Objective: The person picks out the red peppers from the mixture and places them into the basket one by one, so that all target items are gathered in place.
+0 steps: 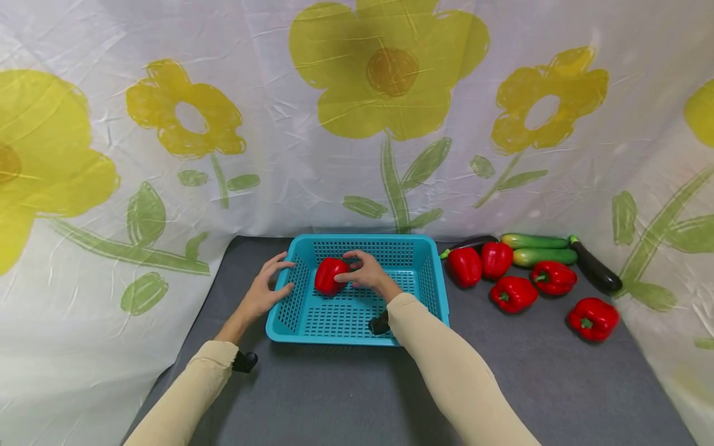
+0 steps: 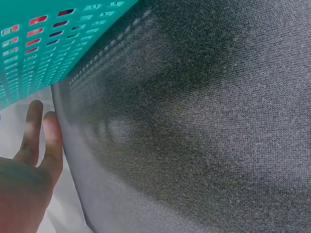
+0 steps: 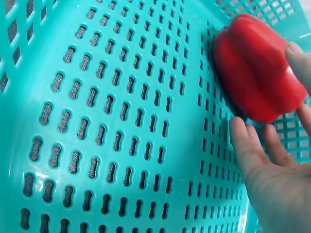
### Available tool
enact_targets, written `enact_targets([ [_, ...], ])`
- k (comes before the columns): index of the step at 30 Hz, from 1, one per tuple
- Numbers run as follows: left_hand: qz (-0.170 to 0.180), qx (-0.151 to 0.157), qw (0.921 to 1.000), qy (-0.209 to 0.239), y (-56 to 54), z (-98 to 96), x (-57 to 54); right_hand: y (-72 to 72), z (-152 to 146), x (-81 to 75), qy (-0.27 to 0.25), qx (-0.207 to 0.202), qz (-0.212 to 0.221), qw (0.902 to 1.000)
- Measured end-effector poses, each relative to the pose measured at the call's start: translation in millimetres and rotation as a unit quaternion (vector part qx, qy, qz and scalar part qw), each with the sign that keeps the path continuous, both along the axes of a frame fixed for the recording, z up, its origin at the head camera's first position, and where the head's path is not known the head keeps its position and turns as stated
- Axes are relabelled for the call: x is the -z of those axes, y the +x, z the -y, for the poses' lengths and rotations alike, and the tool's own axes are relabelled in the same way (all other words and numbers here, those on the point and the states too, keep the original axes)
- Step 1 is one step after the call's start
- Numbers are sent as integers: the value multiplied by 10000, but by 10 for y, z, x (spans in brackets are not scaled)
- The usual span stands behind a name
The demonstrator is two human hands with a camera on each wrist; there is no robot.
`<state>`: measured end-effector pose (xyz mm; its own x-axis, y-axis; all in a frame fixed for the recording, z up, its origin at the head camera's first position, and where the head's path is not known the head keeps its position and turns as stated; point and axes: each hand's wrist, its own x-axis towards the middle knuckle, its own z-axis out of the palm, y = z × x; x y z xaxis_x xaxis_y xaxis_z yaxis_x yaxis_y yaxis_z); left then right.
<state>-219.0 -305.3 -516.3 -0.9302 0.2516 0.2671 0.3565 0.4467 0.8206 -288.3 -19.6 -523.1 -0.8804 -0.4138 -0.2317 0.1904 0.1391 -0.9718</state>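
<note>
A red bell pepper (image 1: 330, 276) lies inside the blue-green plastic basket (image 1: 357, 339), left of its middle. Just to the right of that pepper, my right hand (image 1: 365, 272) reaches into the basket. In the right wrist view, the fingers of this hand (image 3: 279, 179) are spread beside the bell pepper (image 3: 257, 68), and the thumb overlaps its edge; whether they touch it I cannot tell. My left hand (image 1: 264, 291) is at the basket's left rim with fingers apart, holding nothing. The left wrist view shows that hand (image 2: 34, 165) beside the perforated basket wall (image 2: 43, 48).
Right of the basket lie several red bell peppers (image 1: 513, 294), two green zucchini (image 1: 543, 256), a dark eggplant (image 1: 595, 266) and another (image 1: 474, 243) near the basket's back corner. A grey cloth (image 1: 334, 396) covers the table. A flower-patterned curtain (image 1: 312, 179) hangs behind it.
</note>
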Motion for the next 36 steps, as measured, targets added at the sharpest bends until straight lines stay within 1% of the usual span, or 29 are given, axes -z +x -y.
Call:
enact_targets([
  [3,-21,28,10000,44,4,9,-2,0,-23,-10,-1,-69,-79,9999],
  [6,-30,34,10000,69,12,12,-8,-10,-40,-14,112,-104,-216,9997],
  [11,-92,13,9999,66,21,16,-14,-21,-33,-34,83,-142,-258,9995],
  [16,-187,35,9998,23,11,11,-1,-6,22,-30,55,-33,-320,9995],
  [19,-136,-6,9999,12,12,-1,-9,9,49,-31,52,57,-380,9992],
  [23,-114,-52,9999,-1,27,-32,-56,10,63,-28,28,29,-489,9988],
  [28,-136,20,9998,112,98,-92,-189,0,61,-23,13,-129,-565,9983],
  [29,-150,29,9998,117,105,-96,-197,-6,61,-20,-3,-131,-564,9983],
  [31,-168,36,9998,50,101,-85,-180,-18,62,-13,-61,-112,-543,9984],
  [36,-116,-9,9999,3,37,-18,-38,-47,63,0,-97,-106,-616,9980],
])
